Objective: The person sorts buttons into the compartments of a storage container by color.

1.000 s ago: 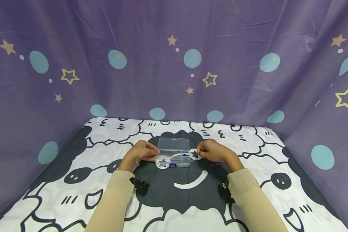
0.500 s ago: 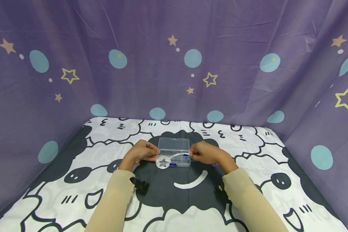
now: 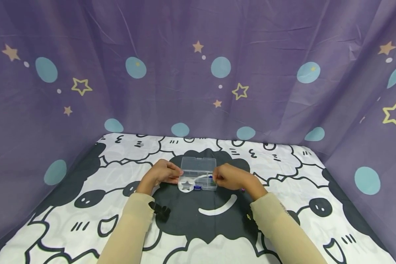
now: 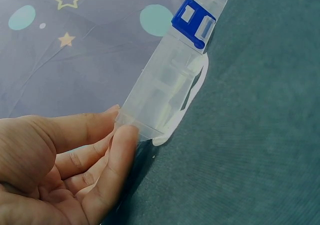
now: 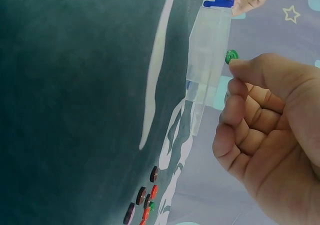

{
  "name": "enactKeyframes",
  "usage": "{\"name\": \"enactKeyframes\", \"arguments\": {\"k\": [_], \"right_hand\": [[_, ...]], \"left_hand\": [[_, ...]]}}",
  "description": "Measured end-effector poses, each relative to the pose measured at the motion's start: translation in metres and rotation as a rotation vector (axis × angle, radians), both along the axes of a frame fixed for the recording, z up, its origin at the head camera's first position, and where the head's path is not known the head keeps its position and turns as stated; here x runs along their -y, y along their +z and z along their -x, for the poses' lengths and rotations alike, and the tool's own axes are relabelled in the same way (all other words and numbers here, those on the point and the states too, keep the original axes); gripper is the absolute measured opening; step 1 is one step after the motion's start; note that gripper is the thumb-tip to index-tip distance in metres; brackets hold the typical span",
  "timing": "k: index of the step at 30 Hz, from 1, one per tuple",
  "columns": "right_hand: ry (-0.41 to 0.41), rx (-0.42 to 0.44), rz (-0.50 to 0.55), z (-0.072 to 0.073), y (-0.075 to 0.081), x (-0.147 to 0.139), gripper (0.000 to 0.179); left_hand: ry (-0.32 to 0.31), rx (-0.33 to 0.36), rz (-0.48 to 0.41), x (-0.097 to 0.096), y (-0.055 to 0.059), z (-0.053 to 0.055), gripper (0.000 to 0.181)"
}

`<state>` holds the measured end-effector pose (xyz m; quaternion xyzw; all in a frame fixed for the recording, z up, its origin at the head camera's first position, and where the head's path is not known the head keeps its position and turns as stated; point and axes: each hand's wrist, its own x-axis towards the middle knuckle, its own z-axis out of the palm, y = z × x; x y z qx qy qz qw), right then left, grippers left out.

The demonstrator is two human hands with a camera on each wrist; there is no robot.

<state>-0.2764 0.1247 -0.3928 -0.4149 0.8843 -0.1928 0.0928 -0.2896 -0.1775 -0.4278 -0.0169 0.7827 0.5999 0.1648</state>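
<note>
A clear plastic compartment box point(image 3: 198, 164) stands on the dark patch of the cloth with its lid raised. My left hand point(image 3: 165, 172) pinches the box's left end between thumb and fingers, as the left wrist view shows on the clear wall point(image 4: 155, 92). A blue latch point(image 4: 194, 22) sits on the front. Over the box's right end is my right hand point(image 3: 229, 176). In the right wrist view, its thumb and forefinger pinch a small green button point(image 5: 231, 56) by the box's upper edge. The right hand hides part of the right-side compartments in the head view.
Several loose buttons point(image 5: 141, 195), red, dark, purple and green, lie on the cloth to the right of the box. A purple curtain point(image 3: 184, 91) with stars and dots hangs behind the cloth-covered table point(image 3: 191, 253).
My right hand has moved left, from beside the box to over its right end. The left hand has kept its hold on the box's left end.
</note>
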Motion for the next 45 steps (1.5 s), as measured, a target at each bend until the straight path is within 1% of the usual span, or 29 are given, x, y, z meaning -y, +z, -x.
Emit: {"name": "enactKeyframes", "arguments": {"k": [5, 11, 15, 20, 22, 29, 36, 40, 45], "right_hand": [[-0.008, -0.002, 0.005, 0.0, 0.0, -0.001, 0.011], [-0.038, 0.02, 0.016, 0.0, 0.003, -0.006, 0.012], [-0.042, 0.027, 0.04, 0.002, 0.004, -0.012, 0.014], [-0.056, 0.017, 0.071, 0.007, 0.001, -0.022, 0.013], [-0.072, 0.021, 0.081, 0.008, 0.0, -0.027, 0.012], [-0.138, 0.094, 0.132, 0.016, -0.002, -0.045, 0.009], [-0.15, 0.077, 0.13, 0.025, 0.001, -0.061, 0.014], [-0.183, 0.094, 0.123, 0.034, -0.004, -0.069, 0.015], [-0.22, 0.12, 0.136, 0.042, -0.009, -0.08, 0.01]], "left_hand": [[-0.001, -0.002, 0.0, 0.0, -0.002, 0.0, 0.015], [-0.003, -0.005, 0.001, 0.001, -0.002, 0.0, 0.016], [-0.006, -0.007, -0.002, 0.0, 0.0, -0.001, 0.017], [-0.008, -0.004, -0.007, 0.0, 0.001, -0.002, 0.016], [-0.008, -0.002, -0.008, 0.0, 0.002, -0.002, 0.016], [-0.005, -0.003, -0.011, 0.0, 0.002, -0.002, 0.015], [-0.001, -0.003, -0.009, 0.0, 0.001, -0.002, 0.016], [0.001, -0.003, -0.016, -0.001, 0.002, -0.003, 0.016], [-0.007, -0.006, -0.025, 0.001, 0.002, -0.003, 0.016]]}}
